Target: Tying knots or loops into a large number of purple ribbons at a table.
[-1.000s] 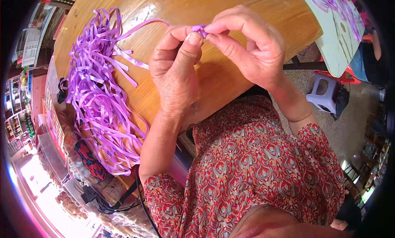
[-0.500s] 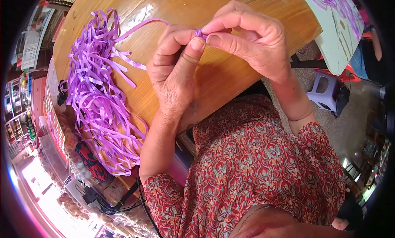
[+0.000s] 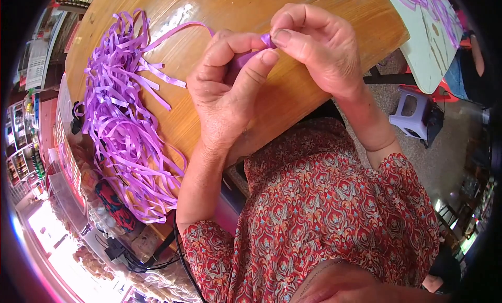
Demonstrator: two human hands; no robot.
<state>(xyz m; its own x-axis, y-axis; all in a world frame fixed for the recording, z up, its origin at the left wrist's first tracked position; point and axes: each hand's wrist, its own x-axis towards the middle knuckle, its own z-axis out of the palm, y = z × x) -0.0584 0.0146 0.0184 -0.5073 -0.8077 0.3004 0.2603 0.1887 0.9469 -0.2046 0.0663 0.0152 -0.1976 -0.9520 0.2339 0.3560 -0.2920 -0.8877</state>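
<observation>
A narrow purple ribbon (image 3: 268, 40) is pinched between both hands above the wooden table. My left hand (image 3: 227, 75) is closed on it, and a stretch of the ribbon shows inside the curled fingers. Thumb and forefinger of my right hand (image 3: 319, 49) grip the small folded or knotted part at the left fingertips; its exact form is too small to tell. From behind the left hand the ribbon runs left to a big tangled pile of purple ribbons (image 3: 123, 130) on the table's left side.
The wooden table (image 3: 324, 93) has a curved edge close to my body. At right, a pale green board (image 3: 426, 57) carries more purple strands, with a person beside it. A light purple stool (image 3: 410, 114) stands on the floor. Bags and black cables (image 3: 130, 258) lie lower left.
My right hand has shifted slightly right and tilted. The left thumb has moved away from its forefinger, exposing more ribbon inside the hand. The pile looks unchanged.
</observation>
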